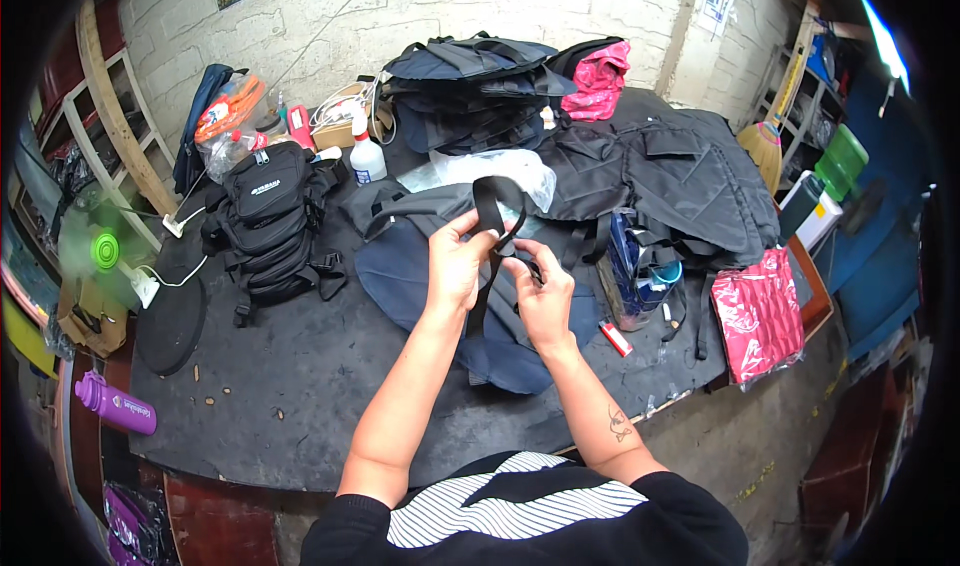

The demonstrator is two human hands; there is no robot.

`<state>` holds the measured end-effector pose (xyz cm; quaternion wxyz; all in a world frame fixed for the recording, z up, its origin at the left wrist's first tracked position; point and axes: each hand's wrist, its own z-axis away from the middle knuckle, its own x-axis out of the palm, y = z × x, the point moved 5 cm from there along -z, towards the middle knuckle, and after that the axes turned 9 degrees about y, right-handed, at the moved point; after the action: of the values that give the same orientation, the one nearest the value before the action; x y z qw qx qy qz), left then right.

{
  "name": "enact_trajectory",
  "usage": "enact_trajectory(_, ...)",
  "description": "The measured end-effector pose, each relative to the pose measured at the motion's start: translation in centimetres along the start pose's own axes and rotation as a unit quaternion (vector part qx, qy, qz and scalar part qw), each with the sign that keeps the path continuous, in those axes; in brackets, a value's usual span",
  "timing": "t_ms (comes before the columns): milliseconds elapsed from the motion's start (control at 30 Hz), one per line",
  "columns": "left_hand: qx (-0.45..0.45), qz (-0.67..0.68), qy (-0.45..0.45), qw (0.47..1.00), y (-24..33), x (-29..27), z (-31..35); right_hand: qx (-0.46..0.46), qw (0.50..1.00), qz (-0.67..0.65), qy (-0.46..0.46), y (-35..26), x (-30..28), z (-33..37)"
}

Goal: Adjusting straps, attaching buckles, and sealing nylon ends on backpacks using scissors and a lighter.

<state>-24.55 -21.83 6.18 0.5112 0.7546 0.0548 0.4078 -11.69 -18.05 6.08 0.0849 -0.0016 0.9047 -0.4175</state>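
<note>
A black webbing strap point(487, 198) rises in a loop above my two hands, and its tail hangs down toward the navy and grey fabric bag piece point(408, 266) on the table. My left hand point(457, 264) pinches the strap between thumb and fingers. Close beside it, my right hand point(541, 288) is also closed on the strap, near a small dark fitting that looks like a buckle point(505, 249). The fingers partly cover the fitting, so its shape is hard to make out. Both hands are held over the bag piece.
A black backpack point(268, 221) and a spray bottle point(366, 153) stand left on the dark table point(330, 406). Stacked bags point(480, 66) lie at the back, black quilted pieces point(670, 181) at right. A red lighter-like item point(616, 339) and pink package point(757, 316) lie near the right edge.
</note>
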Motion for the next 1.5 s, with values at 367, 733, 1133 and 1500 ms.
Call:
enact_trajectory(367, -0.027, 0.081, 0.024, 0.996, -5.1, -2.9, 3.0, 0.183, 0.962, -0.175, -0.102, 5.1, -0.4, 4.6)
enact_trajectory(733, 0.155, -0.400, 0.091, 0.899, -0.3, -2.3, 2.9, 0.184, 0.972, -0.138, -0.051, 3.6, 0.1, 4.2)
enact_trajectory(1133, 0.121, -0.109, 0.048, 0.986, 4.3, -2.7, -4.6, 0.119, 0.979, -0.163, -0.040, 6.6, -2.0, 5.8)
enact_trajectory(1500, -0.022, 0.083, -0.021, 0.996, 1.7, 1.4, -2.7, 0.136, 0.960, -0.201, -0.138, 3.5, 2.5, -2.0)
